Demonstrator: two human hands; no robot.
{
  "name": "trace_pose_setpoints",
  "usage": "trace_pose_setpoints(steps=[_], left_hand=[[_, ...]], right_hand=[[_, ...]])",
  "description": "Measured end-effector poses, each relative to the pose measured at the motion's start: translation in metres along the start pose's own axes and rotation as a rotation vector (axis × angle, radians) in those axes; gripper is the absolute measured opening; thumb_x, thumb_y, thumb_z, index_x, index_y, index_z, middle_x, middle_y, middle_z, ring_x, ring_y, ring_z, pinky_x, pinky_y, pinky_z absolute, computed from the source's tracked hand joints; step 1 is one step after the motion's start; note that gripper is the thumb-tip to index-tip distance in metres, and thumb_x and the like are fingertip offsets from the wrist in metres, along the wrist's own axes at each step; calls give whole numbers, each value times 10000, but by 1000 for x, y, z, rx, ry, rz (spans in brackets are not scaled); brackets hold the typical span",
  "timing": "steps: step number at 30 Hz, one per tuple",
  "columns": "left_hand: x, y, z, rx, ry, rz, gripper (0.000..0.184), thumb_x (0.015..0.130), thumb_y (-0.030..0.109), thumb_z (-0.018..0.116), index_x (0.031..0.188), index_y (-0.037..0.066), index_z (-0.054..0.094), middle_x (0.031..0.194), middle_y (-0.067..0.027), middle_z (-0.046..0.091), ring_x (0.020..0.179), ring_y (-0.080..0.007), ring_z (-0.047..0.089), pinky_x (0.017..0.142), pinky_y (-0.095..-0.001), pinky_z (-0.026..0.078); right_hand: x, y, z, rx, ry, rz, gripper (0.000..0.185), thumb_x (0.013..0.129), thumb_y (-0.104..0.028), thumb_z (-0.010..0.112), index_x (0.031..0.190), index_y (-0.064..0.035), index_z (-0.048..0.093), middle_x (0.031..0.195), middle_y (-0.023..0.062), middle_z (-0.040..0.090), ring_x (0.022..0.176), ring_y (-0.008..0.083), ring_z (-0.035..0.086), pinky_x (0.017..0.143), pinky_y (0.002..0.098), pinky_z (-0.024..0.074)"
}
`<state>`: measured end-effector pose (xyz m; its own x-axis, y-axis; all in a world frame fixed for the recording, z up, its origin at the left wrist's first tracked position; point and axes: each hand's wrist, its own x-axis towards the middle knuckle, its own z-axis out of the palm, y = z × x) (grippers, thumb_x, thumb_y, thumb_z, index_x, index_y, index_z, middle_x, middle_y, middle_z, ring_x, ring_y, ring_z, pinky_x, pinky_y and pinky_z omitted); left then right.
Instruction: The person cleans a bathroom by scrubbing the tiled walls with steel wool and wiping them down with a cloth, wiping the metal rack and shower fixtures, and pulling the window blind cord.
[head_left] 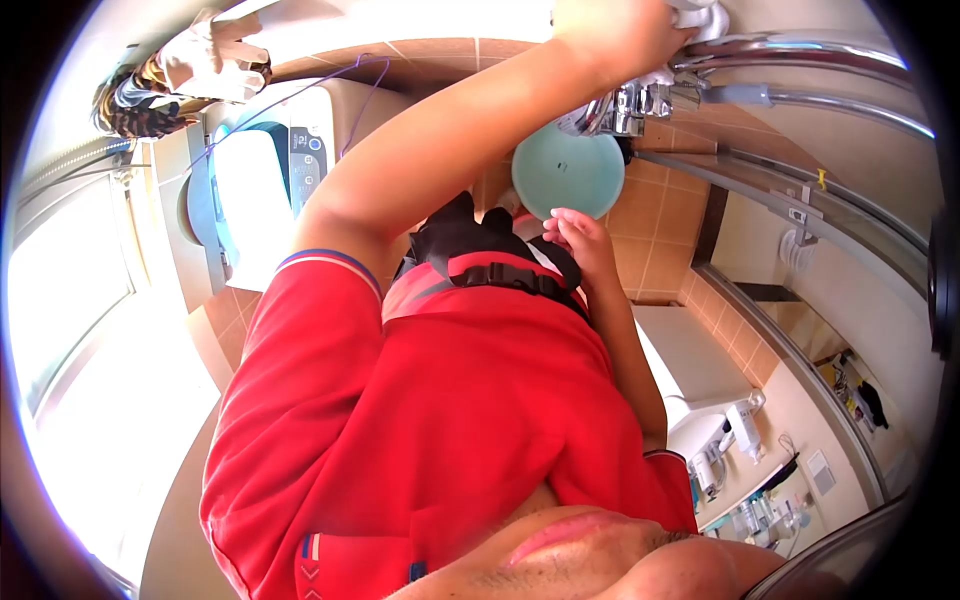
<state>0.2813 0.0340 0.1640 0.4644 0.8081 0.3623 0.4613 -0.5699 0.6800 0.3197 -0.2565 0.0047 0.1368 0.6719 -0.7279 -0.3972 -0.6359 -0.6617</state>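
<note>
Cut by the upper edge, the left hand (622,35) is at a glossy white fitting (708,20), its hold impossible to tell; the right hand (588,247), loosely parted, has room near a round turquoise basin (570,188) below the chrome tap (627,108)

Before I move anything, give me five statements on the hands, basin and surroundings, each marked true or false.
1. The left hand is up at the chrome faucet. True.
2. The right hand is gripping a sponge. False: it shows nothing in it.
3. The basin is red. False: it is pale turquoise.
4. The floor is tiled. True.
5. The shirt is green. False: it is red.
</note>
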Motion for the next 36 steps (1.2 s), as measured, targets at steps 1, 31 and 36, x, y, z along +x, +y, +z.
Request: trace_pose_setpoints(steps=[1,31,36], left_hand=[[-1,-5,-6,55,-31,-44,330,805,389,699,891,70,716,868,-211,701,793,-386,684,699,-475,547],[-74,-83,-75,-107,235,-289,313,785,258,756,917,-23,713,753,-139,708,678,-171,650,662,-347,526],[-110,-40,-131,-120,175,32,362,717,199,772,990,-19,681,807,-163,690,752,-274,706,714,-363,546]], right_hand=[[2,-3,1,10,-5,-10,297,960,-179,614,1172,29,622,1015,118,687,862,169,658,807,296,537],[-5,23,-19,8,-32,-115,323,962,-192,627,1159,64,617,982,134,690,838,191,671,800,310,544],[-6,12,-20,29,-45,-119,331,966,-181,621,1190,62,597,1011,139,687,845,194,672,803,307,544]])
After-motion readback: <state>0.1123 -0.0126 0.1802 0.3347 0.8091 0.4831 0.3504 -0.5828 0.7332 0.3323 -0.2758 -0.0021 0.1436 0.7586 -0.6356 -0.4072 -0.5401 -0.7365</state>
